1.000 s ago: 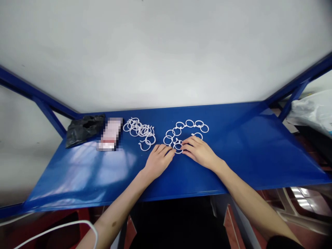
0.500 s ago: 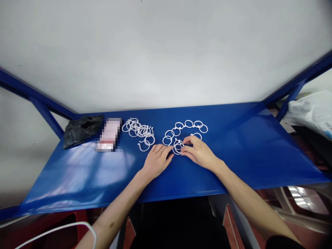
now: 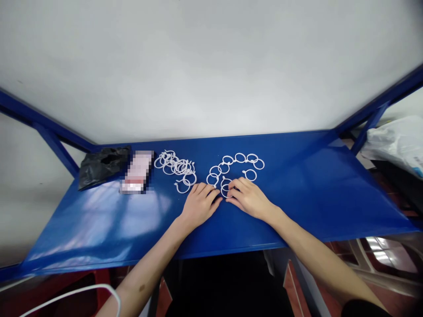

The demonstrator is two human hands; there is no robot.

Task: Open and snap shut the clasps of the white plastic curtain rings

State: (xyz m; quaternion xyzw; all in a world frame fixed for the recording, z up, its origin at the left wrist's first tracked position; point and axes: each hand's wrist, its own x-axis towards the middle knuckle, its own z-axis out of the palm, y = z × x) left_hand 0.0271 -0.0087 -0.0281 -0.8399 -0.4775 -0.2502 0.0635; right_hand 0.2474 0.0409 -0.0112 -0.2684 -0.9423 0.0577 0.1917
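Observation:
Thin white plastic rings with small knobs lie on the blue table. My right hand [image 3: 249, 196] has its thumb and curled fingers closed on a white ring [image 3: 221, 190], beside or over one or two others that it partly covers. My left hand [image 3: 200, 203] rests flat on the table just left of it, fingers stretched out and holding nothing. Its fingertips lie close to the near end of a curved row of rings [image 3: 240, 161]. One separate ring [image 3: 250, 175] lies beyond my right hand. A tangled heap of rings [image 3: 175, 166] lies farther left.
The blue table [image 3: 297, 176] has blue side rails and a pale wall behind it. At its left lie a black plastic bag [image 3: 102, 169] and a blurred-out, phone-like object [image 3: 140, 169]. A clear plastic bag [image 3: 396, 141] is beyond the right rail. A white cable [image 3: 82, 287] crosses lower left.
My right hand has shifted slightly left and closer over the small cluster of rings, uncovering more of the separate ring behind it. My left hand has stayed nearly still.

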